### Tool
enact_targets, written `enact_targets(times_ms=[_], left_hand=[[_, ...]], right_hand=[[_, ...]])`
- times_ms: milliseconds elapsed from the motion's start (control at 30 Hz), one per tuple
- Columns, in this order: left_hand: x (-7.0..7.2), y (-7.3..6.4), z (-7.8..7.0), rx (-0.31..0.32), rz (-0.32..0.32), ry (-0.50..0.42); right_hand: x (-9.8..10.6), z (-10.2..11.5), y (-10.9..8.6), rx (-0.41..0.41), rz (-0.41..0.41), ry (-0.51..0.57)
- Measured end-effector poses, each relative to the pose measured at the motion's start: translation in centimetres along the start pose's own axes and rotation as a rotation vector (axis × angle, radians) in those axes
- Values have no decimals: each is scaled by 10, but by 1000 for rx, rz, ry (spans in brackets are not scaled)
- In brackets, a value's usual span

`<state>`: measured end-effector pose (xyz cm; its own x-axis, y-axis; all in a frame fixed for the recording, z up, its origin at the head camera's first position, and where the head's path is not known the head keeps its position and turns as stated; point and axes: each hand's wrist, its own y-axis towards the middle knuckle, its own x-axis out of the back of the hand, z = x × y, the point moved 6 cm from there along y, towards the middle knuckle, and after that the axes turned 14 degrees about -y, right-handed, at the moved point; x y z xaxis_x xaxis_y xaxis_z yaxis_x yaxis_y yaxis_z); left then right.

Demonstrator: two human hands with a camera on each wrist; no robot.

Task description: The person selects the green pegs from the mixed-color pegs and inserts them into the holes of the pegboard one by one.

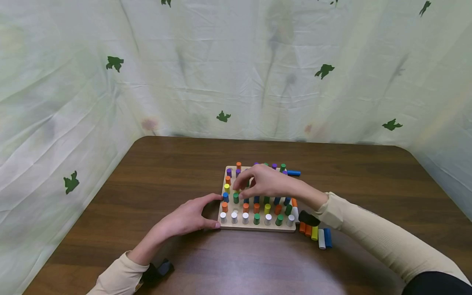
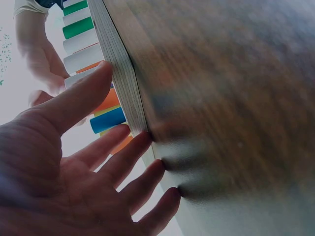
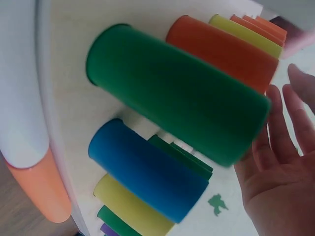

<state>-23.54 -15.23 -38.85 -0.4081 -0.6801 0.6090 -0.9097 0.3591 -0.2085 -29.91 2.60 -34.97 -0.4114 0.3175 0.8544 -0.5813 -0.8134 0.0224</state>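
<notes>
A pale wooden pegboard (image 1: 258, 226) on the brown table holds rows of coloured pegs. My left hand (image 1: 188, 217) rests against its left edge. In the left wrist view, the thumb (image 2: 96, 83) lies at the board's front side, and the other fingers reach the left side and table with tips spread. Over the board's left half is my right hand (image 1: 263, 180), its thumb and index finger bent down beside a green peg (image 1: 236, 198). Whether they pinch a peg there is unclear. A large green peg (image 3: 177, 93) and an orange peg (image 3: 226, 54) partly cover the right wrist view.
Right of the board lie several loose pegs, among them a yellow one (image 1: 314, 234) and a blue one (image 1: 328, 238). Another blue peg (image 1: 293, 173) lies by the far right corner. A pale curtain (image 1: 258, 82) with green leaf shapes hangs behind the table.
</notes>
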Motion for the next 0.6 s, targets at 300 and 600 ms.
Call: enact_targets(times_ms=[300,600], left_hand=[[0,1,0,4,12,-7],[2,4,3,-4,22,8]], right_hand=[[8,3,-10,20,-51,51],[18,6,-34,-36,-105,30]])
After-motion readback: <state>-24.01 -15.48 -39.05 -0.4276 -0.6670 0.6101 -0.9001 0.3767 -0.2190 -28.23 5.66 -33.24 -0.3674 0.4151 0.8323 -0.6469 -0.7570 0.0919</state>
